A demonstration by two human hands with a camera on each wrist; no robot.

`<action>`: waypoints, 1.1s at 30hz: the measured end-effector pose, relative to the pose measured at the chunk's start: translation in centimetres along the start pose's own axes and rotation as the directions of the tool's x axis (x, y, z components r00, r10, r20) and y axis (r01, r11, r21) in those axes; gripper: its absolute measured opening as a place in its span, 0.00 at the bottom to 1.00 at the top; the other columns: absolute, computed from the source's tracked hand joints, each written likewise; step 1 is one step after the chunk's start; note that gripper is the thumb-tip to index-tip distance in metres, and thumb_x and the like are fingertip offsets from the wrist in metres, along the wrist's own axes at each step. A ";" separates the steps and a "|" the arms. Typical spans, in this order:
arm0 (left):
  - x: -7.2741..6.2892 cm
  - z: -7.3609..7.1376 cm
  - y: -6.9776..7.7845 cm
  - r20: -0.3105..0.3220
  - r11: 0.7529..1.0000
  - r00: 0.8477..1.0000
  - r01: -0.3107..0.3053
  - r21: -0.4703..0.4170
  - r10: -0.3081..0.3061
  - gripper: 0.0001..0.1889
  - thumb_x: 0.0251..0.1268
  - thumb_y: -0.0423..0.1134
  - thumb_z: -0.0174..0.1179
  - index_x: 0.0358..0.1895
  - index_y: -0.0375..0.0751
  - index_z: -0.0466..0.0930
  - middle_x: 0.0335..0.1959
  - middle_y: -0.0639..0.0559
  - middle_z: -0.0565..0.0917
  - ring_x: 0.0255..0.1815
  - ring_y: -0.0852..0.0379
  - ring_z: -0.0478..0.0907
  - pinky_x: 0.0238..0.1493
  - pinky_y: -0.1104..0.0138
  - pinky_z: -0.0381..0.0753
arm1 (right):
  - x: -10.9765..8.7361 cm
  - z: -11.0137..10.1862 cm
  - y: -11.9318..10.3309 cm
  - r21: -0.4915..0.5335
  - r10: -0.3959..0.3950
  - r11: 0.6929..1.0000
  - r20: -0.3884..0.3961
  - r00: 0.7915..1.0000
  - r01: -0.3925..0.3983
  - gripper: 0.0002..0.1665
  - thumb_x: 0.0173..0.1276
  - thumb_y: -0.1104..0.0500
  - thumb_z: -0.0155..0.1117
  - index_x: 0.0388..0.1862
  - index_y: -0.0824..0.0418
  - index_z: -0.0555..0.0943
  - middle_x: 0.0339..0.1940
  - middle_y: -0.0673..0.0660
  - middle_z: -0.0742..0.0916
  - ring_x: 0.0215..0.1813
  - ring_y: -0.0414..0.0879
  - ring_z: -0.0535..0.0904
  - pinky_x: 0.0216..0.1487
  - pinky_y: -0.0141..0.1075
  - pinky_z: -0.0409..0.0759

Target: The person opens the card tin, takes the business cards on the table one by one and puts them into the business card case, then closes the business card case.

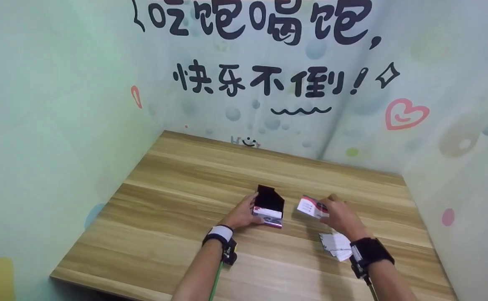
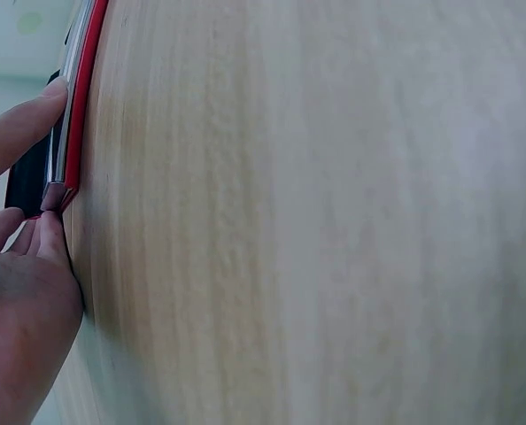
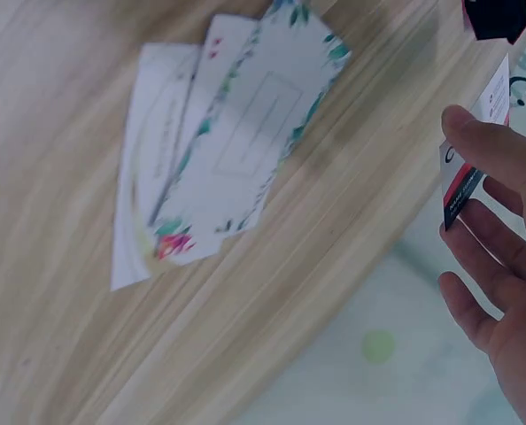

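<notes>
My left hand (image 1: 242, 212) holds a small card case (image 1: 270, 198) on the table, its black flap folded up and its fingers along the left side. Cards with a white, red and grey print show in the front of the case. In the left wrist view the case's red edge (image 2: 83, 106) lies close along the wood, the thumb (image 2: 34, 119) on its upper side. To the right, my right hand (image 1: 342, 215) pinches a white, red and black business card (image 1: 309, 206) between thumb and fingers, tilted above the table.
A fanned pile of white cards (image 1: 335, 246) lies below my right hand; the top one has a floral border (image 3: 261, 124). The wood-grain table (image 1: 164, 217) meets printed walls (image 1: 244, 104) at the back and both sides.
</notes>
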State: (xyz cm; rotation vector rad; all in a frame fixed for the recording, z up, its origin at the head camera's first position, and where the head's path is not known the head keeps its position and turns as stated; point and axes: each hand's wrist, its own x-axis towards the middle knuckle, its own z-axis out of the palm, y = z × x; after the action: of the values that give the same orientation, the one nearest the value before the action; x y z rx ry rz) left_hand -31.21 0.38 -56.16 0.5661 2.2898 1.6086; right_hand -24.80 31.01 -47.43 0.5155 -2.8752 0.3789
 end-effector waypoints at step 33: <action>-0.2 -0.1 0.0 0.006 0.998 0.999 -0.050 -0.025 0.051 0.51 0.52 0.23 0.69 0.78 0.26 0.47 0.76 0.24 0.57 0.77 0.31 0.58 0.79 0.50 0.63 | 5.3 4.9 -6.6 -0.048 -0.141 0.989 -0.089 0.986 0.137 0.19 0.50 0.73 0.73 0.44 0.69 0.84 0.40 0.67 0.83 0.41 0.63 0.81 0.45 0.56 0.82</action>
State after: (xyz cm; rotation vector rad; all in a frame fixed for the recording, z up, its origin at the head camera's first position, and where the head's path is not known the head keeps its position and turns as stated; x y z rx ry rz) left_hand -31.10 0.26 -56.12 0.6270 2.2646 1.6536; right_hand -28.02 22.00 -49.38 0.6688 -2.7330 0.3108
